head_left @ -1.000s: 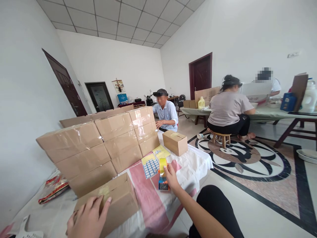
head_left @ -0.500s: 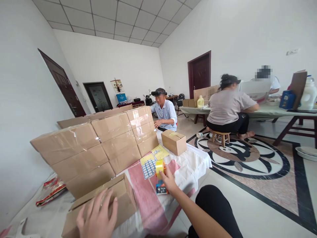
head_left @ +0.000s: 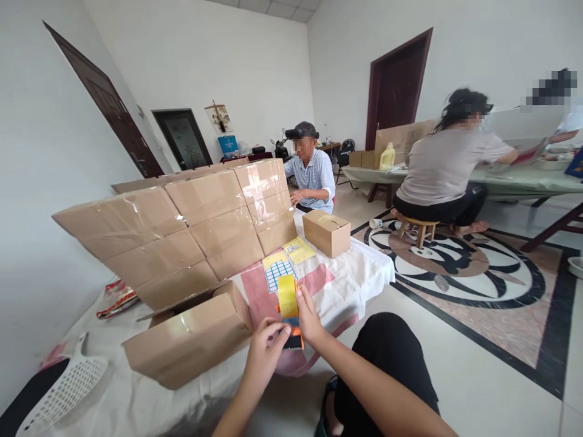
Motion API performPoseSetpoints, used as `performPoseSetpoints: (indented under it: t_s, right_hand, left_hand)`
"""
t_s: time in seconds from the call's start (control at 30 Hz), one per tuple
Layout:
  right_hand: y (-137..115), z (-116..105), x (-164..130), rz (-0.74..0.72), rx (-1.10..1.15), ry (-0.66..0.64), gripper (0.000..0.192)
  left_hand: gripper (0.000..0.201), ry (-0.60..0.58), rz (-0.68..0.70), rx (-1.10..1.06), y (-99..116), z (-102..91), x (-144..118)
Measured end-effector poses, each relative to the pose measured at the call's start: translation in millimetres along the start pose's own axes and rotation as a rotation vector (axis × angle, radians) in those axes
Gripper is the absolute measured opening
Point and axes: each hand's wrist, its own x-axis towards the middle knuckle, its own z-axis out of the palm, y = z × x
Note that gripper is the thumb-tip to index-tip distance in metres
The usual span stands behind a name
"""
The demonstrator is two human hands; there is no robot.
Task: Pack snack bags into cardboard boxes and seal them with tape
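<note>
White cloth with a broad pink stripe covers the low table right in front of you, and your knees in black sit at its near edge. Both of your hands meet just above that edge. Your right hand is wrapped around the tape dispenser, fingers closed on its orange and black body, with the yellow roll standing upright above your knuckles. Your left hand comes up from below with its fingers pinched at the dispenser's lower end; whether they hold a loose tape end you cannot tell from this view.

Just left of your hands lies a cardboard box, tipped on its side on the cloth, its far flap standing open. A white plastic basket pokes in at the bottom left corner.

Beyond the dispenser two label sheets lie flat on the cloth, one with blue grid stickers, one yellow. A small taped box stands alone to their right. Behind everything on your left, a stack of sealed boxes rises in rows, wrapped in glossy tape.

Past the table's far end a person in a striped shirt sits with a cap on. Farther right, a person in a grey top sits on a small wooden stool at a long green-covered table, on a patterned floor.
</note>
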Motion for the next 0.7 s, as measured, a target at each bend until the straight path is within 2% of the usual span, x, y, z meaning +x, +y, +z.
performPoseSetpoints:
  t_s: [0.13,0.33,0.53,0.7]
  right_hand:
    - [-2,1,5,-0.083,-0.056,-0.010,0.034]
    - [-5,-7,34,-0.073,-0.052,0.182,0.039]
    - [-15,-20,48,-0.081,-0.118,0.287,0.038]
    - [-18,-24,51,-0.056,-0.094,0.285,0.039]
  left_hand:
    - [0.042,0.056,-0.054,-0.163,12,5.1,-2]
    - [0.053,-0.135,-0.408,-0.288,16,17.8,-13]
    - [0.053,-0.206,-0.416,-0.297,23,25.5,-18]
    - [0.052,-0.223,-0.383,-0.300,24,26.0,-22]
